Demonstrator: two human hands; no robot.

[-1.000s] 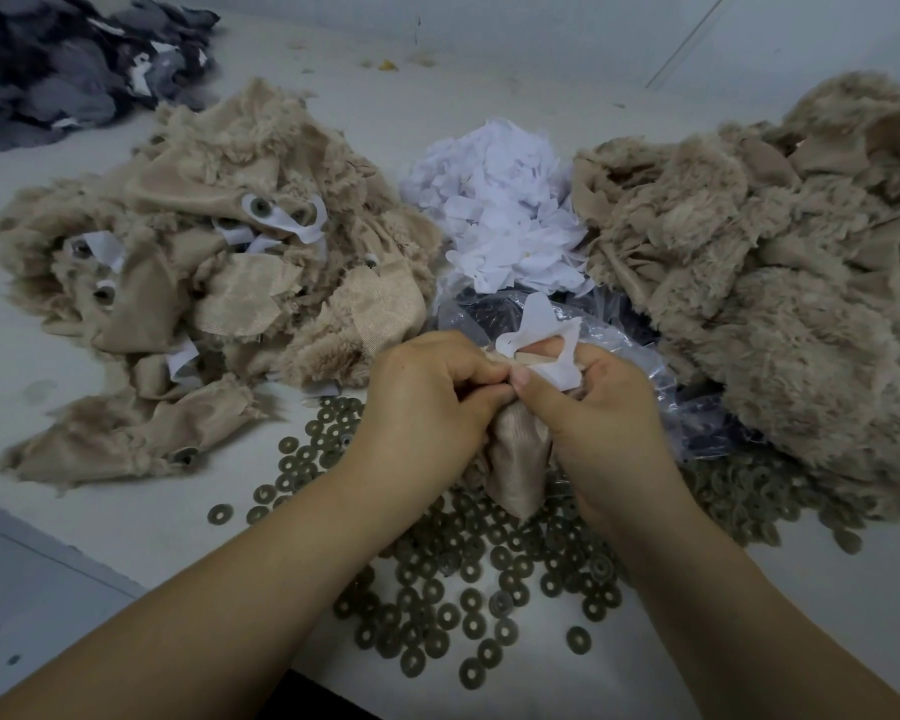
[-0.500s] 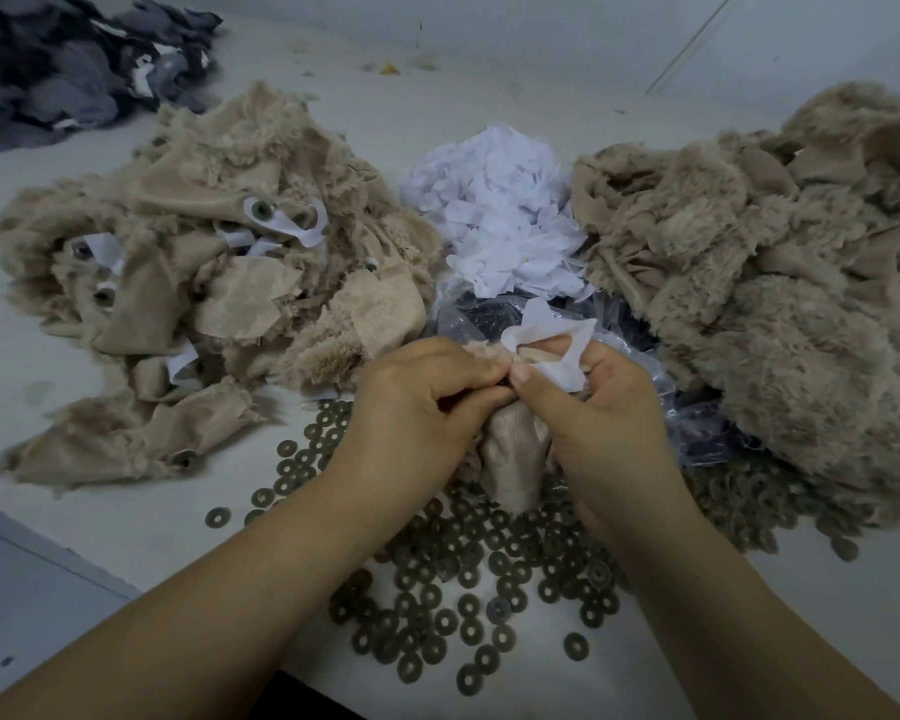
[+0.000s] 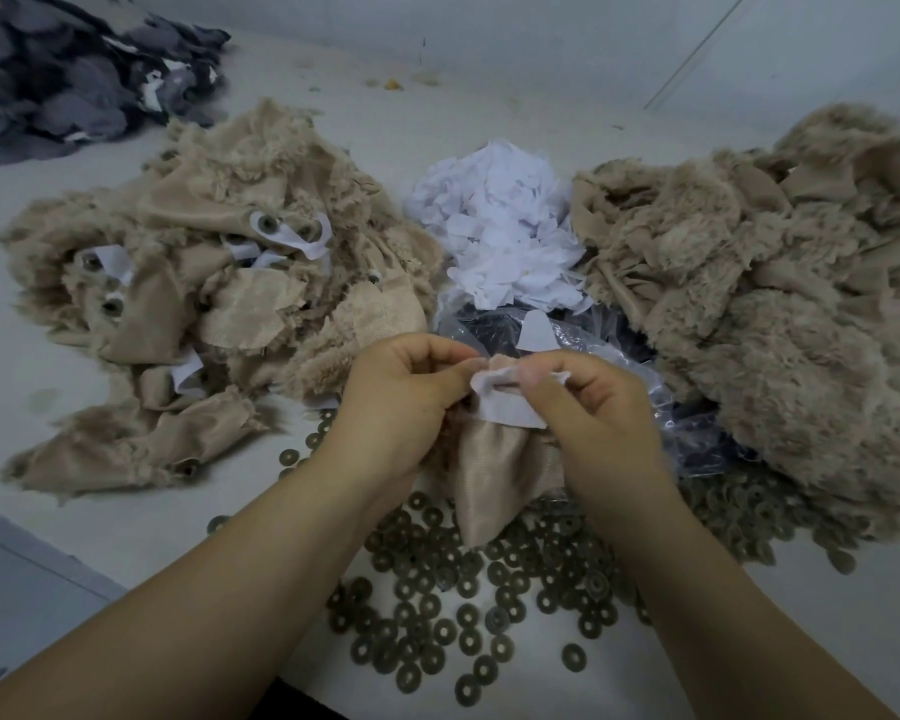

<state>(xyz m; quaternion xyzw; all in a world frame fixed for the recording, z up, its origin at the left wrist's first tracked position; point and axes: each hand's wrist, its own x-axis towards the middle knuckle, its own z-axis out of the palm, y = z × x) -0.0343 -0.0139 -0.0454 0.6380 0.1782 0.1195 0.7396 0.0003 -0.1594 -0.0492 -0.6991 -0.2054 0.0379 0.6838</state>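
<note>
I see both hands meet at the centre of my view, just above the table (image 3: 100,517). The left hand (image 3: 401,397) has its fingers curled in, and its thumb and fingertips pinch the top of the tan cloth (image 3: 494,475), which hangs down toward six o'clock over the washers (image 3: 437,605). The right hand (image 3: 598,413) is curled too, pinching the white patch (image 3: 505,405) that lies across the cloth's upper edge. Its fingertips are blurred, so I cannot tell exactly where the patch ends or whether anything small sits under it. The top of the cloth is hidden behind both sets of knuckles. At one o'clock from the hands lies a clear bag (image 3: 619,356) with dark contents I cannot make out, and a white scrap rests on it. Beyond it, at twelve o'clock, is a heap of white scraps (image 3: 500,241). A fur pile (image 3: 204,283) sits at ten o'clock, and a second fur heap (image 3: 775,304) at two o'clock is cut off by the right edge. A grey pile (image 3: 63,80) at eleven o'clock is cropped at the corner.
</note>
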